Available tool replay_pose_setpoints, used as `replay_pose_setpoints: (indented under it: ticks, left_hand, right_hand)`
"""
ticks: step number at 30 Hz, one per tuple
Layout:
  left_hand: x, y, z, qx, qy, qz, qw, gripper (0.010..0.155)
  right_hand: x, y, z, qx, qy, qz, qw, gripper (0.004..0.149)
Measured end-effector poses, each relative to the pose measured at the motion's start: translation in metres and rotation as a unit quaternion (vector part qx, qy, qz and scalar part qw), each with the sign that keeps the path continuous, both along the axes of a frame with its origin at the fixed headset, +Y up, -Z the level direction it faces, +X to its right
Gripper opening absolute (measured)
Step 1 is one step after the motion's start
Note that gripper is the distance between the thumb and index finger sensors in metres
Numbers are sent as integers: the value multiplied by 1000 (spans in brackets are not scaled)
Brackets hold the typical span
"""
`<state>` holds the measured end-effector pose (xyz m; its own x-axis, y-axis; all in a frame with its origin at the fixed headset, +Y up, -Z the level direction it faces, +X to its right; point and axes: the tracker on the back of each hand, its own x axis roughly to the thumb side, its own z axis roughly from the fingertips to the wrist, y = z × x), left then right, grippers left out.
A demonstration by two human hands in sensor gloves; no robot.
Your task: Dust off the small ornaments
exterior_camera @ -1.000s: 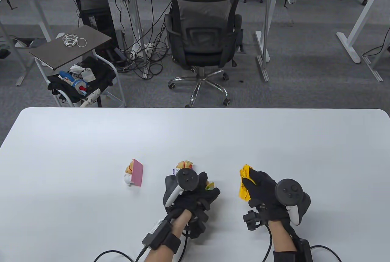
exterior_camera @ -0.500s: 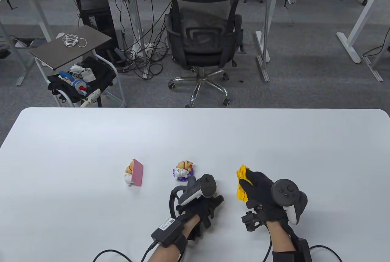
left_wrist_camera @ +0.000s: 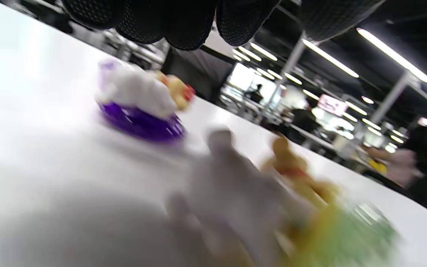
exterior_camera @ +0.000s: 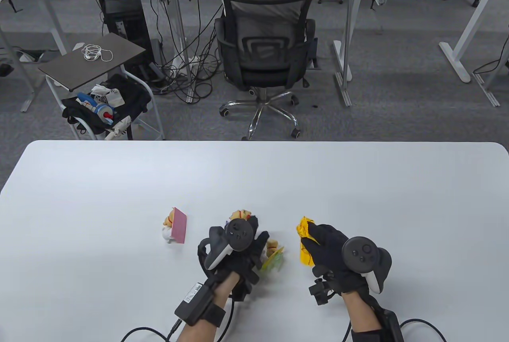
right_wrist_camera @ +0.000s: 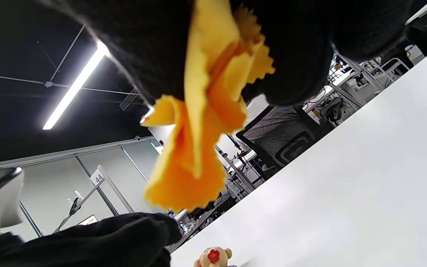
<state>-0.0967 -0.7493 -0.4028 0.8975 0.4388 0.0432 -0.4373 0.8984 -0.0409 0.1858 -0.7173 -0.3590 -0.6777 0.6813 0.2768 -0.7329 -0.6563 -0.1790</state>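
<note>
at a white bench (exterior_camera: pixel 119 183), a person in black sensor gloves is between ornaments in a dusting job. the right hand (exterior_camera: pixel 332 250) pinches a crumpled yellow cloth (exterior_camera: pixel 305 238), thumb and fingers curled round it, held just above the surface and near the left hand (exterior_camera: pixel 238 254). the left hand hovers low over a small figurine on a green and yellow base (exterior_camera: pixel 273 256), fingers spread and relaxed; its grip appears wide and holding nothing, though the blurred left wrist view shows the figure only as a smear beneath the fingertips (left_wrist_camera: pixel 191 33), so contact cannot be ruled out. just beyond it stands a second ornament on a purple base (exterior_camera: pixel 240 216), upright and partly hidden by the tracker. a third, a figure beside a pink panel (exterior_camera: pixel 175 227), stands well apart to the left. judged from this, the step in hand is reaching for the green-based figure so it can be wiped. the next move calls for a light hold on that figure, lifting or steadying it without knocking the purple-based one, then bringing the cloth across. no brand or writing is legible on the ornaments; a white label on the left wrist unit (exterior_camera: pixel 193 292) is too small to read.
</note>
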Motion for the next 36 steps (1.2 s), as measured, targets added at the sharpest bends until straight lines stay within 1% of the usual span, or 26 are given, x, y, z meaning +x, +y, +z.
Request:
replay_pose_setpoints:
  ticks: [2, 5, 7, 10, 14, 16, 17, 19, 23, 26, 29, 32, 34, 36]
  left_hand:
    - [-11, 0, -14, -28, 34, -30, 999, 63]
    - [-19, -7, -33, -67, 41, -64, 995, 67]
    - [-19, -14, -44, -101, 27, -77, 992, 72]
    - [-15, -23, -56, -138, 24, -100, 985, 80]
    - [-7, -31, -64, -153, 10, -142, 978, 81]
    - [-4, -38, -66, -164, 12, -144, 976, 78]
    - [-4, -43, -66, -174, 8, -144, 974, 79]
    - [-3, -48, -67, -177, 0, -130, 976, 79]
    - [5, -46, -66, -162, -8, -147, 976, 73]
    - [8, -44, -65, -155, -16, -165, 974, 72]
    - [1, -41, -65, -156, -13, -131, 979, 72]
    - [-11, -34, -59, -136, 0, -88, 987, 71]
    - [-20, -24, -50, -106, 12, -35, 994, 72]
    - [-30, -8, -36, -97, 9, 47, 994, 71]
  right_hand:
    - [0, 0, 1, 0, 0, -3, 1000, 43]
    - [-1, -2, 0, -6, 2, -1, 1000, 43]
    - [-1, -4, -1, -8, 1, 2, 1000, 43]
    - [0, -5, -2, -12, 0, 1, 1000, 43]
    - [-1, -6, -2, -14, 1, 4, 1000, 44]
    - [-1, -7, -3, -15, 4, 5, 1000, 43]
    - [-2, -8, -3, -17, 5, 5, 1000, 44]
    - [-3, -9, -3, -19, 8, 8, 1000, 43]
    - [-6, -11, -4, -21, 12, 22, 999, 44]
    - [-9, -11, -3, -24, 16, 28, 999, 44]
    - [-11, -12, -3, -25, 21, 37, 999, 43]
    - [-13, -12, -2, -25, 24, 38, 999, 43]
    - [-14, -12, -2, -21, 22, 36, 999, 44]
    - [-15, -12, -1, -15, 20, 33, 999, 45]
